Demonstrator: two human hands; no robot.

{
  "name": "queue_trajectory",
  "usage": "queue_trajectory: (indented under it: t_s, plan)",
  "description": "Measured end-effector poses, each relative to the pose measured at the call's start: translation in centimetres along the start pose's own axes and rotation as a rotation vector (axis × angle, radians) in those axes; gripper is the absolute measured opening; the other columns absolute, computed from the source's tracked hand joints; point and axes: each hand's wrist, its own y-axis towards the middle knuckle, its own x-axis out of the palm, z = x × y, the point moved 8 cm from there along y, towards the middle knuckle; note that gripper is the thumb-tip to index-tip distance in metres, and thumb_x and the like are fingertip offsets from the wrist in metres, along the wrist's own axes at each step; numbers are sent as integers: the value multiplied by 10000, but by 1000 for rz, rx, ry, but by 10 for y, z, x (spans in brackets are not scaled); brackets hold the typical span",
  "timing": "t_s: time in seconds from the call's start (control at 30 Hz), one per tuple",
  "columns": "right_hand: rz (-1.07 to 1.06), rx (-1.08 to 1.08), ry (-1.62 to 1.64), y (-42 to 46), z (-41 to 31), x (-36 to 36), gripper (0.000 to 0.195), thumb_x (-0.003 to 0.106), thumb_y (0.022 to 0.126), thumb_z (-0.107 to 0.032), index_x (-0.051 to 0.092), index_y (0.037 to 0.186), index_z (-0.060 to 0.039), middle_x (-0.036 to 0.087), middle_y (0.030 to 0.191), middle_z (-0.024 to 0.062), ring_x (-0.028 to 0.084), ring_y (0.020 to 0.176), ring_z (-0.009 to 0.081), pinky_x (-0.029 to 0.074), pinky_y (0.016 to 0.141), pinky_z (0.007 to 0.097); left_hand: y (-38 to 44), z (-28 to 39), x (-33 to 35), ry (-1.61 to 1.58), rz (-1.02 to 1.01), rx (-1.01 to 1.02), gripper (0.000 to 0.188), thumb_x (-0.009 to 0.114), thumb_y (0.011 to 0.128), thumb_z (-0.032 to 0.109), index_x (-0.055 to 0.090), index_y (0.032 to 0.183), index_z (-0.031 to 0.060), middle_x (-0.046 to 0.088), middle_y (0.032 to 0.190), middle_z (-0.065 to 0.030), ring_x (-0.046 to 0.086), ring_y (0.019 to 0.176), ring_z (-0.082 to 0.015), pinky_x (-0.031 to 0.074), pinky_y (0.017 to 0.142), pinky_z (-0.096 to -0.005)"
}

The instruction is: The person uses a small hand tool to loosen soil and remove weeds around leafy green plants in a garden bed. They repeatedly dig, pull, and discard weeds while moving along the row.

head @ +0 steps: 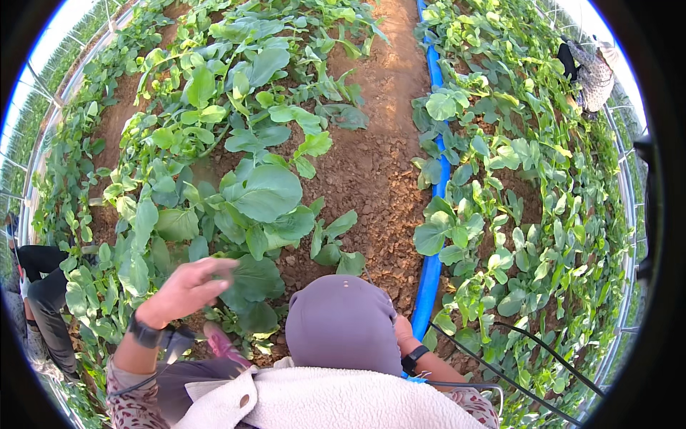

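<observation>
My left hand [206, 281] is slightly blurred over broad green leaves [254, 279] of a leafy plant, fingers loosely bent and spread, with nothing seen between them. A dark band circles its wrist. My right hand [403, 330] lies mostly behind a purple-grey cap [343, 322], beside a blue hose [427, 289]; its fingers and anything in them are hidden. A dark wristband sits on that wrist too. The large-leaved plant [268, 193] spreads just ahead of my left hand.
A strip of bare brown soil [370, 177] runs between leafy rows. Black cables [525, 370] cross at lower right. A pink shoe [225, 346] rests among the plants. One person [48, 300] is at the left edge, another [592, 75] at the upper right. Metal greenhouse tubes line both sides.
</observation>
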Motion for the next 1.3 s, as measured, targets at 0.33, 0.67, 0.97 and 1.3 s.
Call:
queue_trajectory:
  t_s: [0.33, 0.67, 0.97, 1.3]
  plan:
    - [447, -88, 36, 75, -26, -94, 507, 475, 925, -233, 313, 1405, -196, 595, 666, 191, 592, 575, 361, 478, 518, 465, 209, -19, 123, 839, -92, 214, 647, 532, 770, 78, 303, 1374, 94, 446, 1262, -191, 594, 941, -365, 498, 804, -427]
    - [377, -33, -84, 190, -26, -50, 580, 456, 922, -235, 204, 1444, -246, 601, 634, 188, 601, 554, 358, 490, 505, 477, 213, -11, 137, 999, 24, 321, 660, 539, 730, 11, 357, 1356, 120, 451, 1212, -184, 626, 809, -339, 520, 672, -436]
    - [421, -80, -42, 114, -11, -44, 580, 498, 904, -233, 255, 1430, -239, 593, 637, 171, 586, 534, 353, 482, 484, 473, 223, -78, 141, 963, -59, 233, 314, 523, 733, 17, 507, 1044, 54, 510, 1095, -174, 616, 798, -377, 504, 672, -460]
    - [293, -68, 25, 300, -116, -91, 566, 400, 934, -179, 178, 1449, -256, 638, 813, 217, 639, 725, 363, 524, 643, 455, 172, -5, 65, 614, 190, 362, 411, 538, 725, 41, 520, 1129, -28, 547, 1182, -197, 575, 987, -370, 476, 847, -413]
